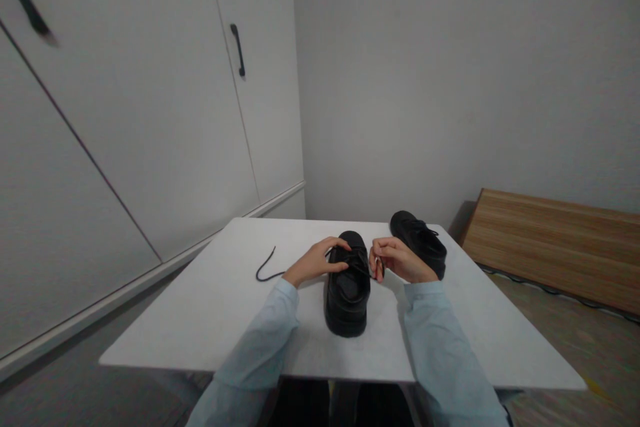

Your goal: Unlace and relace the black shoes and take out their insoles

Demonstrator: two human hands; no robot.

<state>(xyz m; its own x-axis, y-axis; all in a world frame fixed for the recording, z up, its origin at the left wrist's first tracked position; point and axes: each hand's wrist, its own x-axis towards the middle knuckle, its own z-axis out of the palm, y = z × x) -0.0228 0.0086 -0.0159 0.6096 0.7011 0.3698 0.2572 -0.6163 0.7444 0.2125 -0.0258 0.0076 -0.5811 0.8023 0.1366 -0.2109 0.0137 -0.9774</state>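
A black lace-up shoe [346,313] stands upright on the white table, its toe pointing away from me and its opening towards me. My left hand [320,261] reaches over its left side, thumb and fingers closed on the upper by the lacing. One loose end of a black shoelace [265,278] runs out from under that hand and curls on the table at the left. Just right of the shoe, my right hand [397,260] is closed in a pinch on the lace's other end, of which only a short dark piece shows by the fingers.
A second black shoe [420,240], laced, lies behind my right hand near the table's far right corner. The white table [200,320] has its far edge near a grey wall. White cabinets [150,113] rise at the left; a wooden panel [555,247] leans at the right.
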